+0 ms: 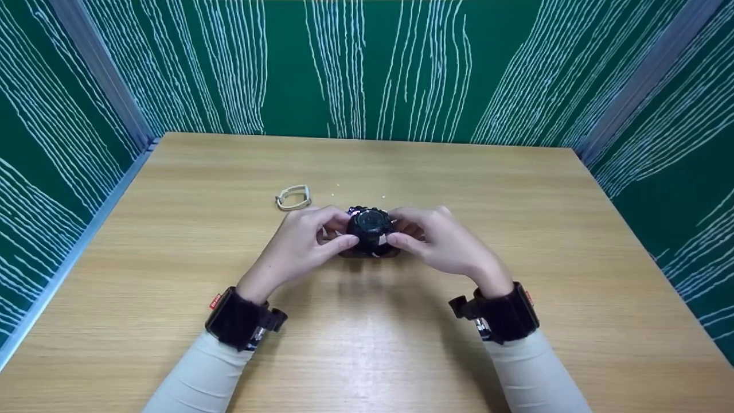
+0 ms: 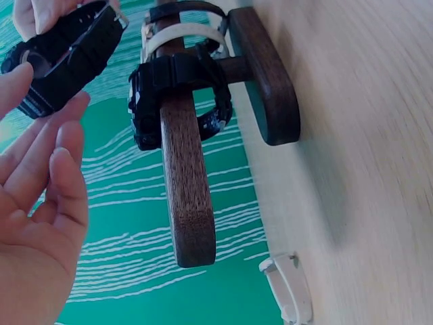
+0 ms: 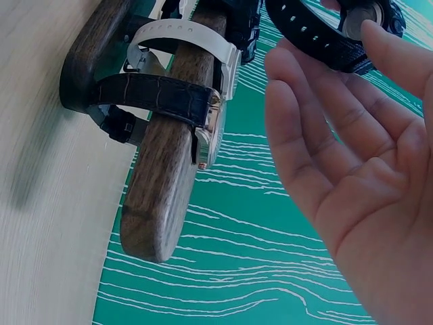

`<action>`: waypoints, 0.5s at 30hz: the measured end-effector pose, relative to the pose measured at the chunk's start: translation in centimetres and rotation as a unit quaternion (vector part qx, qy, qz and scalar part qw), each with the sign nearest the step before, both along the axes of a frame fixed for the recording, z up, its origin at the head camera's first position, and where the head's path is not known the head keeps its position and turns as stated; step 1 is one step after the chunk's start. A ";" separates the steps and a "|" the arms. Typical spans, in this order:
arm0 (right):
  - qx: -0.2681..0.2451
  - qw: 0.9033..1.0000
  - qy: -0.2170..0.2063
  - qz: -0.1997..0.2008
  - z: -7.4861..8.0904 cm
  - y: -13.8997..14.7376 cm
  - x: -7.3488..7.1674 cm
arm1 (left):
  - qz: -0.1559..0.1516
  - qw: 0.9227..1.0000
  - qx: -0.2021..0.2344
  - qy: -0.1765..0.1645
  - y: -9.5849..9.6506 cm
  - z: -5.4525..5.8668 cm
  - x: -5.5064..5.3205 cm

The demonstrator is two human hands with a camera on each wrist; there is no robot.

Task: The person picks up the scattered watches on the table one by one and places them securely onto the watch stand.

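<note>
A black wristwatch [image 1: 370, 221] with a thick strap is held between both hands, its face turned up in the head view. My left hand [image 1: 301, 241] pinches one side of the watch between thumb and fingers, while my right hand [image 1: 444, 241] pinches the other. In the left wrist view the black watch [image 2: 74, 57] has its strap looped. Behind the watch is a dark wooden watch stand [image 2: 186, 183]. Around its bar hang another black watch [image 2: 179, 74], a white watch [image 3: 186, 34] and a watch with a dark leather-look strap [image 3: 155, 95].
A cream watch [image 1: 294, 198] lies on the wooden table [image 1: 367, 344], left of the stand and beyond my left hand. A few tiny white specks lie near it. Green panels [image 1: 287, 69] with white wavy lines border the table at the back and sides.
</note>
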State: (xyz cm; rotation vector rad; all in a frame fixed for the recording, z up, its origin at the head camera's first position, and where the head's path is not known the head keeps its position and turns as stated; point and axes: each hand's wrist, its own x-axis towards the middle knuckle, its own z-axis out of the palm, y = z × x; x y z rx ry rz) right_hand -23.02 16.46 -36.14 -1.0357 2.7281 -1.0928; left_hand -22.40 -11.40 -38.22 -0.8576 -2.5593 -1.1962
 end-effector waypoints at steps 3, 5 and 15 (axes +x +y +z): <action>0.000 1.000 -0.008 -0.001 0.0 0.0 0.0 | 0.002 1.000 0.002 0.012 0.0 0.0 0.0; 0.002 1.000 -0.013 -0.005 0.1 0.1 0.0 | 0.003 1.000 0.004 0.018 0.0 0.0 0.1; -0.018 0.999 -0.016 -0.044 0.5 1.6 -0.6 | 0.014 0.999 0.036 0.030 -0.6 0.2 0.0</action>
